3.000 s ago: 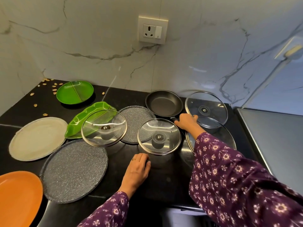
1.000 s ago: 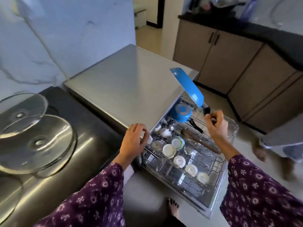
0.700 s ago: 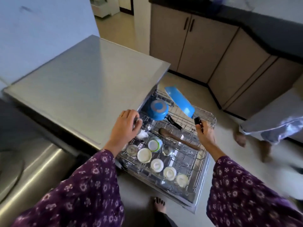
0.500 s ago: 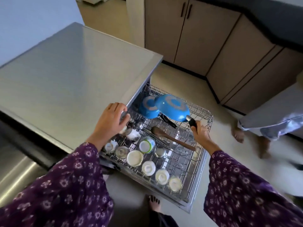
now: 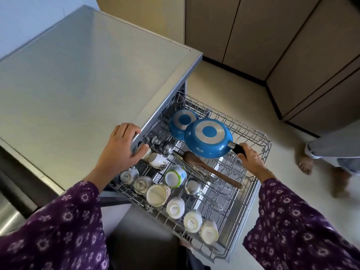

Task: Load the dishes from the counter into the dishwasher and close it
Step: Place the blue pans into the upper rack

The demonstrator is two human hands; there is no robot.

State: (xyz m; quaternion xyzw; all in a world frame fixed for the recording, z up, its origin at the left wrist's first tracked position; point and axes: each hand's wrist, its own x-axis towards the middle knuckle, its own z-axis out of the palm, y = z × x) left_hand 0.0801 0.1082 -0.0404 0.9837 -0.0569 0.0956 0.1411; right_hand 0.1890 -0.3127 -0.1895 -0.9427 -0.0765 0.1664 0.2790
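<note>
My right hand (image 5: 251, 158) grips the black handle of a blue frying pan (image 5: 208, 138), held upside down just above the pulled-out wire rack (image 5: 255, 184) of the dishwasher. A second blue pan (image 5: 180, 121) stands in the rack behind it. My left hand (image 5: 118, 151) rests on the front edge of the dishwasher's steel top (image 5: 87, 75), fingers curled over the edge. In the rack lie a wooden spoon (image 5: 210, 168), several upturned white cups (image 5: 175, 208) and a green-rimmed cup (image 5: 175, 176).
Brown cabinets (image 5: 272, 36) line the far wall. Another person's bare feet (image 5: 305, 162) stand on the floor to the right of the rack. My own foot (image 5: 185, 244) shows below the rack's front edge. The black counter's edge (image 5: 11, 191) is at the far left.
I turned from the counter with the pan to the dishwasher. The blue pan went from tilted upright in the air to upside down, low over the rack beside the other pan.
</note>
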